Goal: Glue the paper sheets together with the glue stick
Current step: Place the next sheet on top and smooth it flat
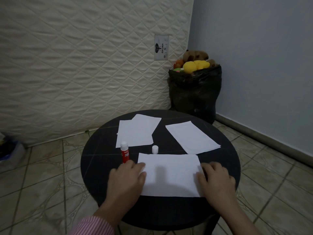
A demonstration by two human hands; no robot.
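A white paper sheet (169, 173) lies at the near side of the round black table (94, 160). My left hand (126, 179) rests flat on the sheet's left edge, and my right hand (216, 179) presses its right edge, fingers spread. A red glue stick (125, 152) stands upright just beyond my left hand, uncapped with its white tip showing. Its white cap (155, 149) stands apart, near the sheet's far edge. Two overlapping sheets (137, 131) lie at the far left of the table. More stacked sheets (193, 137) lie at the far right.
A quilted mattress (76, 65) leans against the wall behind the table. A black bag (194, 92) full of plush toys stands in the corner. Tiled floor (42, 167) surrounds the table, and a blue-grey wall (262, 56) is at the right.
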